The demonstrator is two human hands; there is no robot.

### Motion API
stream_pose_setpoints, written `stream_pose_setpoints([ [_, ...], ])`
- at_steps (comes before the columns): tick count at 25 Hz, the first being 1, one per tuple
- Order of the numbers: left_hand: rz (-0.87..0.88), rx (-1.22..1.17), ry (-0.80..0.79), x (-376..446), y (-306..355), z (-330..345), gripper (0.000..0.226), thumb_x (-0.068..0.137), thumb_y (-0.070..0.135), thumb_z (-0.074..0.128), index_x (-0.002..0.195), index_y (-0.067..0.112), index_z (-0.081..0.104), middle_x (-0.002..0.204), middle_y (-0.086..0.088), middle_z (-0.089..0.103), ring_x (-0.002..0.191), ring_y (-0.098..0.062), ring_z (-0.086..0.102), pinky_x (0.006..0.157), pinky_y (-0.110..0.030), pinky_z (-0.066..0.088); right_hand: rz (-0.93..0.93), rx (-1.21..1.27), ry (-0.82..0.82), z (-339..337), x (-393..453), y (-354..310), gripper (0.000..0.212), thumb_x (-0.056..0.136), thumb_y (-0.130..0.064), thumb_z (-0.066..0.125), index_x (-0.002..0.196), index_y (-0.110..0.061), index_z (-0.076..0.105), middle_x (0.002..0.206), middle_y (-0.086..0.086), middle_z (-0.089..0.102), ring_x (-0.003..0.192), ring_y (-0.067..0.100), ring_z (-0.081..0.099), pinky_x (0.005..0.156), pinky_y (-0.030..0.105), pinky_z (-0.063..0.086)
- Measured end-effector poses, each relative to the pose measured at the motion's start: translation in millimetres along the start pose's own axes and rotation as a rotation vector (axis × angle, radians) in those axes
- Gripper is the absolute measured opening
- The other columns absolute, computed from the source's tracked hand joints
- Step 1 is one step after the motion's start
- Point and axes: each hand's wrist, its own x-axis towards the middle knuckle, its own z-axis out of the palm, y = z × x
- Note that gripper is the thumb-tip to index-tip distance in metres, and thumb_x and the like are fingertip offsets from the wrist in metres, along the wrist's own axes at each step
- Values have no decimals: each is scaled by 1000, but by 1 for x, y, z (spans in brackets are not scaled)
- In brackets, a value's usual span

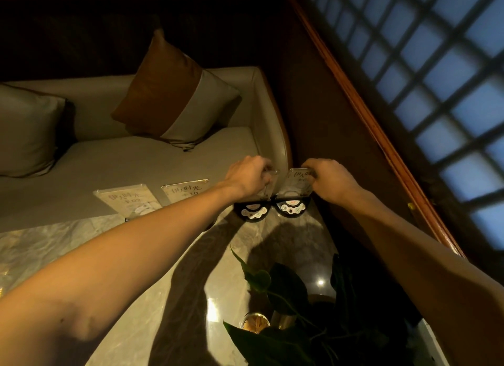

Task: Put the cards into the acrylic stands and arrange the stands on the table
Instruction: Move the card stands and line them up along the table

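Several clear acrylic stands with printed cards stand along the far edge of the marble table [152, 297]. My left hand [249, 176] grips the top of one stand [268, 192] on a black half-round base [252, 213]. Just to its right, my right hand [331, 180] grips the top of another stand [296, 184], whose card shows printed characters, over its own black base [291, 208]. Two more stands with cards, one at far left [128, 202] and one beside it [185, 192], are untouched and partly hidden by my left forearm.
A beige sofa [136, 158] with a brown-and-cream cushion [174, 95] and a grey cushion [24, 131] lies beyond the table. A leafy plant [294, 311] and a small jar [255, 323] stand near me. A wooden wall with a lattice window [436, 79] runs along the right.
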Motion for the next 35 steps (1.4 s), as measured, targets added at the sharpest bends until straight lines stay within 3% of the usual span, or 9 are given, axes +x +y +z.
stream_pose_setpoints([
  [5,-3,15,0,-6,1,-12,41,91,24,72,131,21,63,126,-4,70,116,-24,64,96,-43,52,-23,-77,61,-3,-4,-9,46,93,-12,62,139,-16,53,132,8,62,123,26,57,108,47,43],
  [14,-100,64,-120,-56,-59,-71,73,74,43,85,138,23,58,133,-3,65,117,-22,63,98,-42,53,-217,31,141,-8,6,-91,56,94,-26,65,147,-18,47,145,8,55,137,27,47,117,48,31],
  [18,-152,266,-172,-83,-92,-79,51,77,35,84,124,24,66,123,-3,69,111,-23,64,87,-36,53,-322,-45,1,15,19,-150,45,95,-31,62,139,-25,56,142,3,59,140,24,41,122,53,17],
  [21,-161,317,-138,-94,-107,-78,34,85,26,74,119,20,68,116,-8,68,110,-27,63,76,-34,43,-360,-142,-121,33,26,-184,35,96,-28,60,131,-27,62,130,3,65,137,24,43,123,55,7],
  [25,-183,227,-84,-95,-117,-74,19,89,15,66,107,16,73,105,-11,71,100,-29,67,71,-33,40,-348,-128,-156,49,33,-199,22,98,-19,53,113,-24,68,108,3,72,117,26,60,122,56,13],
  [30,-160,80,-3,-92,-119,-72,17,91,20,71,107,17,77,100,-7,75,90,-21,65,73,-29,42,-333,-100,-131,43,40,-188,18,99,-22,55,104,-26,71,95,-3,72,103,22,63,119,55,21],
  [35,-126,41,12,-82,-108,-64,20,92,18,71,110,16,78,104,-6,77,96,-21,69,75,-28,45,-323,-160,-139,33,37,-176,20,97,-22,58,109,-27,72,98,-2,73,107,22,63,120,54,18],
])
